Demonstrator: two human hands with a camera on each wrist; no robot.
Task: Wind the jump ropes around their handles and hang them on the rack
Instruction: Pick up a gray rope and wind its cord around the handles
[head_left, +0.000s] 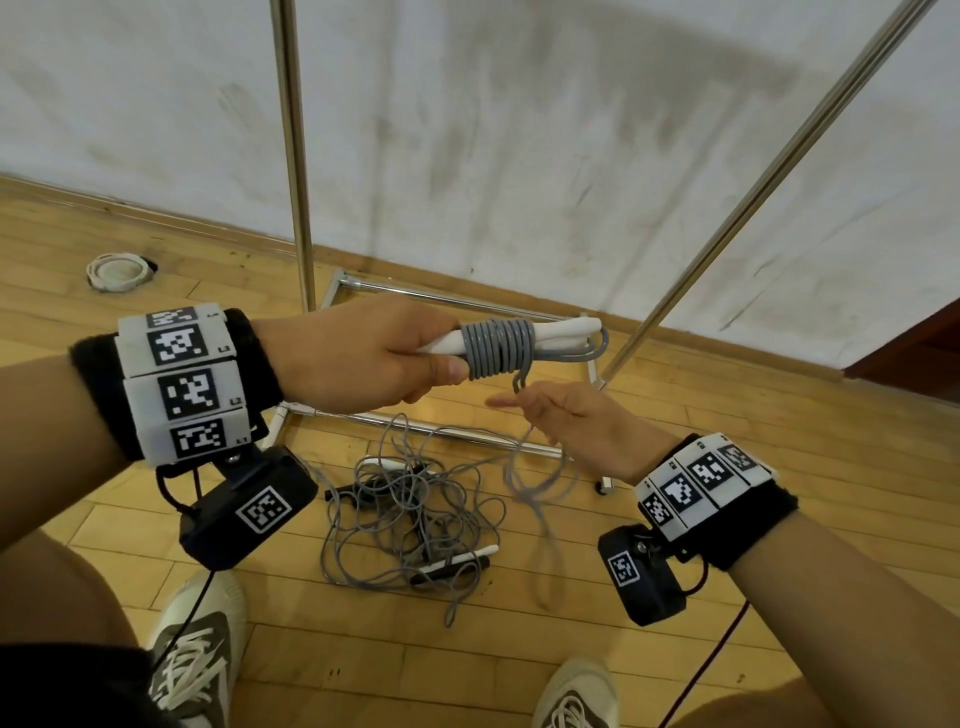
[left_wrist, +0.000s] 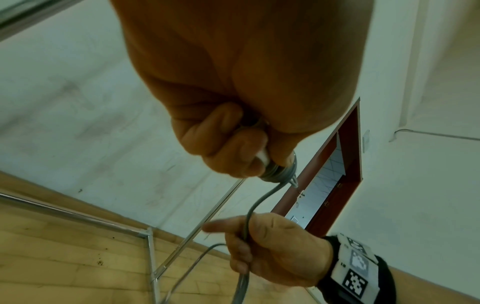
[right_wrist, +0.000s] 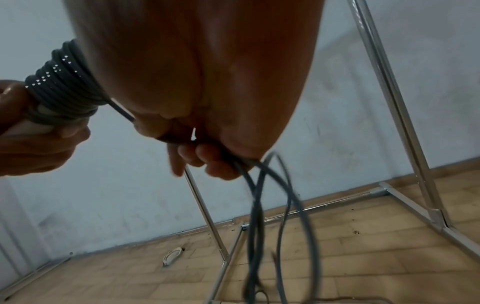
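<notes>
While left hand (head_left: 363, 353) grips handles (head_left: 545, 335), right hand (head_left: 576, 421) pinches rope (head_left: 498, 351).

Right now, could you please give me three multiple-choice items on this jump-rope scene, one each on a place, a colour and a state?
1. Where do the unwound jump ropes lie?
A. on the wooden floor
B. over the rack's top bar
C. on a chair

2. What colour is the cord coiled on the held handles?
A. red
B. grey
C. yellow

3. How is the left hand?
A. flat and holding nothing
B. gripping the white handles
C. out of view

Answers:
1 A: the tangled ropes lie by the rack's base.
2 B: the coil is grey.
3 B: the left hand grips the white handles; the right hand holds the loose cord.
</notes>
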